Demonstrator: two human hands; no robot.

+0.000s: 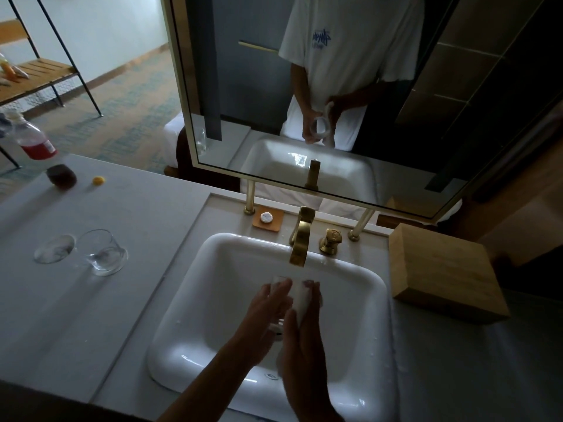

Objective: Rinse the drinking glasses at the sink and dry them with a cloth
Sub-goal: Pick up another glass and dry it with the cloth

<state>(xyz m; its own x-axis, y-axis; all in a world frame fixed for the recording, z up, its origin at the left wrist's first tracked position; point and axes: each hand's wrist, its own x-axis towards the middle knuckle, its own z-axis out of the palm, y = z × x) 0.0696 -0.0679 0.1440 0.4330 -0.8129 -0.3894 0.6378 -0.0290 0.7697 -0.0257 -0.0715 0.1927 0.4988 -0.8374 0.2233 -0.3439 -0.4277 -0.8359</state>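
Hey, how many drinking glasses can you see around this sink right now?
3. One glass stands on the counter left of the sink, a second beside it farther left, and a third is held over the basin with a cloth. Others may be out of view.

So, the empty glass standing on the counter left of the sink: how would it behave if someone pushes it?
The glass is short with a thick base, so it would probably slide, not tip. Droplets on the counter suggest it is wet and slippery. Being clear glass, it is likely fragile.

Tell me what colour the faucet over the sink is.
Brushed gold faucet, seen best in the head view, above the white sink.
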